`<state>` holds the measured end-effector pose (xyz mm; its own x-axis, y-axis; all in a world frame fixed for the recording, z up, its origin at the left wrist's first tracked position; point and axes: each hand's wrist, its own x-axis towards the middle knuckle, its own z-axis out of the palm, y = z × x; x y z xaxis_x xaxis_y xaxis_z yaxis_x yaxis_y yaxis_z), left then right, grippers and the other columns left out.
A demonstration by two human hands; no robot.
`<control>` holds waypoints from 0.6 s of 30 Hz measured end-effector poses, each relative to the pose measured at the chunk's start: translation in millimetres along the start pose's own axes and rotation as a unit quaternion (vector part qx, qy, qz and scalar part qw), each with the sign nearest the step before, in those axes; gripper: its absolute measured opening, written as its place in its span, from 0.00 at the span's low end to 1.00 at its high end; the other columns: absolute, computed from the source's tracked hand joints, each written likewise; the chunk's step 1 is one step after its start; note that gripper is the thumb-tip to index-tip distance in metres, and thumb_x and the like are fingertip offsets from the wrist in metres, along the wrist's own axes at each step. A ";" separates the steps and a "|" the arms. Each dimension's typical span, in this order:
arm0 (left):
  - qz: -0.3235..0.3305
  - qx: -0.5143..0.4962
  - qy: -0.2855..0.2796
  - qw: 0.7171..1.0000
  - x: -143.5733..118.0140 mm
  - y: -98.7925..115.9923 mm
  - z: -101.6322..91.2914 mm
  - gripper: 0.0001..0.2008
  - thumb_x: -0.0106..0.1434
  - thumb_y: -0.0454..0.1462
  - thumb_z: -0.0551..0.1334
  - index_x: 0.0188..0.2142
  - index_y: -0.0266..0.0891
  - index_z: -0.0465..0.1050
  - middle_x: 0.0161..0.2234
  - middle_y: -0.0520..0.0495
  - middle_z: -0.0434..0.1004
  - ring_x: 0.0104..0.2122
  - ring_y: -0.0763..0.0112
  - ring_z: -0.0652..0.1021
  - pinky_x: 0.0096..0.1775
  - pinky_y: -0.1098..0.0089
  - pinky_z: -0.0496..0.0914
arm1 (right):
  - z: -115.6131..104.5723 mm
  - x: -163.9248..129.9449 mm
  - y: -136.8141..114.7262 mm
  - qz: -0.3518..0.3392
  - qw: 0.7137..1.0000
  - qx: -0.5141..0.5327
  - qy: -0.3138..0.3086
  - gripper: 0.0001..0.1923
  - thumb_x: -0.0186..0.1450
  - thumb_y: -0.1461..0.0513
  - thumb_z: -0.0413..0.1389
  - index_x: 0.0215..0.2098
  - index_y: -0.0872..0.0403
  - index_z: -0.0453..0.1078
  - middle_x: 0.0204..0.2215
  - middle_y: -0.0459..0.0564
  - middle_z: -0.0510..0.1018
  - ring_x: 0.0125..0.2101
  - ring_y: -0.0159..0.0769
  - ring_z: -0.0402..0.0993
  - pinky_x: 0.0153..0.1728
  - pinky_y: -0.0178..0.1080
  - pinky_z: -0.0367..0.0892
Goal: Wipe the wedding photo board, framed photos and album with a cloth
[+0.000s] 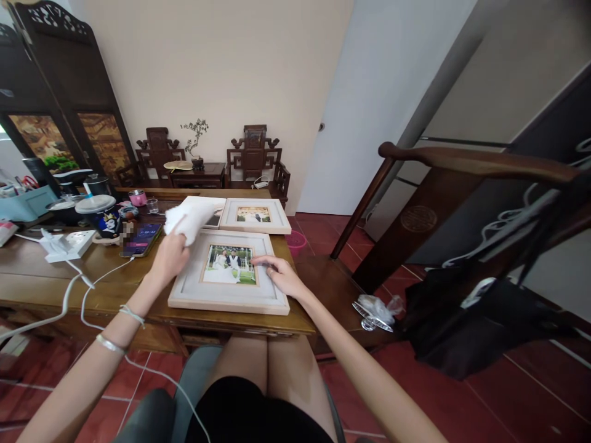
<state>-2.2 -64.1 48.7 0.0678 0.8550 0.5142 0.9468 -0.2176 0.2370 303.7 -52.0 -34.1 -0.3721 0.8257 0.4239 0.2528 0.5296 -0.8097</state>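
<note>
Two hands work over one picture frame (228,274) lying flat on the worktop (138,289). Farthest left of the grip sit a white power strip (64,244) and a phone (141,239) with a lit screen whose writing is too small to read. The left hand (170,257) is closed around a bunched white cloth (190,220), and the frame's upper left corner lies just right of and below that grip, its glass within a short sweep. The frame's long axis runs left to right across the worktop. The right hand (281,277) rests with fingers spread on the frame's right border, holding nothing. Beyond it lies a second frame (255,216). No brand or label is legible anywhere.
</note>
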 end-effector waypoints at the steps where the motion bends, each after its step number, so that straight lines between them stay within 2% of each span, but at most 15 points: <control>1: 0.042 0.035 -0.030 0.998 -4.0 5.7 5.7 0.11 0.53 0.28 0.53 0.29 0.34 0.75 0.52 0.32 0.75 0.54 0.50 0.73 0.56 0.58 0.66 | 0.5 1.1 -0.5 0.001 1.000 0.003 -0.001 0.25 0.51 0.71 0.46 0.42 0.51 0.77 0.46 0.49 0.81 0.52 0.41 0.73 0.58 0.49 0.61; 3: 0.110 0.098 -0.077 0.986 -10.9 12.9 15.9 0.13 0.53 0.26 0.53 0.31 0.34 0.76 0.62 0.35 0.64 0.62 0.50 0.65 0.59 0.55 0.61 | 1.9 2.4 -2.1 0.005 1.000 0.009 0.006 0.25 0.51 0.71 0.46 0.41 0.51 0.76 0.47 0.49 0.80 0.52 0.41 0.73 0.58 0.48 0.61; 6: 0.130 0.123 -0.105 0.978 -18.4 13.4 25.5 0.15 0.54 0.25 0.51 0.32 0.32 0.76 0.67 0.37 0.52 0.66 0.49 0.56 0.61 0.49 0.58 | 3.5 2.1 -5.1 0.009 0.999 0.014 0.028 0.24 0.50 0.71 0.47 0.40 0.50 0.76 0.48 0.47 0.80 0.53 0.40 0.72 0.58 0.47 0.61; 12: 0.115 0.122 -0.119 0.979 -22.4 4.2 27.3 0.15 0.57 0.26 0.50 0.34 0.32 0.76 0.67 0.35 0.52 0.66 0.48 0.55 0.59 0.46 0.60 | 3.8 0.6 -6.3 0.007 0.999 0.023 0.044 0.24 0.50 0.71 0.47 0.39 0.50 0.76 0.49 0.47 0.79 0.53 0.40 0.72 0.59 0.47 0.60; 18: 0.102 0.117 -0.107 0.982 -8.5 0.4 29.9 0.15 0.59 0.28 0.52 0.39 0.32 0.76 0.66 0.32 0.53 0.65 0.48 0.58 0.56 0.47 0.64 | 2.7 1.0 -3.4 -0.015 0.999 0.039 0.025 0.25 0.48 0.70 0.47 0.39 0.49 0.76 0.51 0.48 0.77 0.56 0.41 0.68 0.60 0.48 0.57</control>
<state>6.9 -57.3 19.8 0.3052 0.8891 0.3412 0.9510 -0.3029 -0.0616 300.1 -53.6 -32.0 -0.3326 0.8199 0.4660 0.1711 0.5384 -0.8252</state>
